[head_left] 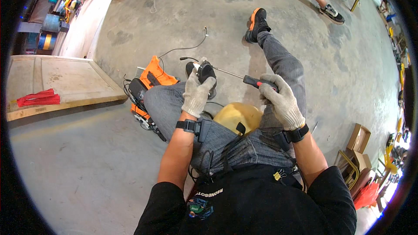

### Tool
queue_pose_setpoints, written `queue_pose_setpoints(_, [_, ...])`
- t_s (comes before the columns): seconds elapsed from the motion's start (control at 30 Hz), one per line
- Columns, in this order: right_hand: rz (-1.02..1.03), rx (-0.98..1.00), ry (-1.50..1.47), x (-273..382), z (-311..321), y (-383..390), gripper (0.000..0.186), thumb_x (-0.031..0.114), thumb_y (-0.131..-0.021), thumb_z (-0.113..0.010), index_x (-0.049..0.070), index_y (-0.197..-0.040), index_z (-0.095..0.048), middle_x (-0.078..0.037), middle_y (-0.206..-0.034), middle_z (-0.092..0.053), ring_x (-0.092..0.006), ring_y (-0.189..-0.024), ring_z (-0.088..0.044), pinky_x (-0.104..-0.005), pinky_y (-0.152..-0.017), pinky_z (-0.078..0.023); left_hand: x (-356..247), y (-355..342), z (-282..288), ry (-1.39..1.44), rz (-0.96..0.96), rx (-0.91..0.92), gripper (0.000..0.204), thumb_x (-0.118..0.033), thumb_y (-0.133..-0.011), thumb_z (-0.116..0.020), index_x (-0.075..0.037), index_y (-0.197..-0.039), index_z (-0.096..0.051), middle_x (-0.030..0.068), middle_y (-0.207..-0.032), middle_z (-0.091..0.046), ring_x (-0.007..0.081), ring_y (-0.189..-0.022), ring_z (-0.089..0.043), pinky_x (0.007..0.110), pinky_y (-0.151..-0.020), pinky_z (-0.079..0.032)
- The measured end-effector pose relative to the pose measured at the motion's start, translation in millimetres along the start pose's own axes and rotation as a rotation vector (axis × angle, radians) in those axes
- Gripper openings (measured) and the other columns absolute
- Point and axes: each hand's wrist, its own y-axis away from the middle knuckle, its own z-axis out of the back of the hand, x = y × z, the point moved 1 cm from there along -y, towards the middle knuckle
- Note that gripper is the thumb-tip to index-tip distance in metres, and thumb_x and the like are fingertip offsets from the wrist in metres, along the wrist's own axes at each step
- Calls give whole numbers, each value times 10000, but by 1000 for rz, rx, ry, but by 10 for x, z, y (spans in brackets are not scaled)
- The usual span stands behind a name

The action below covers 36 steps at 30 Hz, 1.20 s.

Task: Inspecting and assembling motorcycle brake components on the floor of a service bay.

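My left hand (197, 90), in a pale knitted work glove, grips a small black part (206, 71) with a short black cable (188, 58) beside it. What exactly the part is, I cannot make out. A screwdriver (253, 81) with a black and red handle lies in my gloved right hand (283, 101), its fingers wrapped round the handle. Its long metal shaft points left, and the tip reaches the black part. Just below, between my thighs, sits a rounded yellow object (238, 116). A dark shape behind my left hand is partly hidden.
An orange and black piece of gear (156, 75) with cables lies beside my left knee. A thin cable (185, 48) runs across the concrete floor. Red cloth (39, 98) rests on a wooden panel at left. Open cardboard boxes (359, 138) stand at right; another person's shoe (332, 14) is at far right.
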Motion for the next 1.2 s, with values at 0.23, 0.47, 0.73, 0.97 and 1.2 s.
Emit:
queue_pose_setpoints(0.23, [55,26,114,53,-58,72,443,152,-970,-677,6,-1375,-572,-79,-1018,-674,-123,-860,-678,-294,-803,-567,47,-11,-1,-37,-60,-2,678,0,-931,-631,-16,-1590,-471,26,-1199,-666,87,-979,-620,244,-882,-525])
queue_pose_setpoints(0.47, [-42,-27,69,-9,-55,15,455,157,-986,-676,8,-1395,-542,-93,-1007,-675,-135,-853,-687,-304,-771,-578,6,18,11,-79,-28,24,685,11,-934,-618,-9,-1599,-455,48,-1242,-668,95,-1010,-622,249,-910,-519])
queue_pose_setpoints(0.73, [37,-48,110,-30,-63,-2,550,255,-1034,-669,-19,-1463,-459,-100,-1013,-673,-140,-823,-663,-308,-735,-559,-126,49,-41,-121,-43,4,675,24,-936,-596,-22,-1597,-462,65,-1234,-663,105,-1014,-618,260,-922,-520])
queue_pose_setpoints(0.97, [133,-175,199,-165,-66,-39,633,169,-972,-689,-31,-1508,-418,-104,-1115,-648,-147,-836,-661,-297,-760,-570,-9,-42,-34,-334,-212,6,617,-70,-931,-609,-13,-1537,-514,150,-1420,-644,215,-1296,-604,317,-1113,-451])
queue_pose_setpoints(1.2, [-85,-89,16,-242,-115,-117,586,190,-1019,-660,-25,-1505,-414,-66,-993,-622,-126,-759,-627,-264,-686,-540,254,-81,67,-172,-91,40,668,-22,-933,-611,-60,-1586,-476,143,-1424,-647,201,-1231,-630,315,-1077,-473])
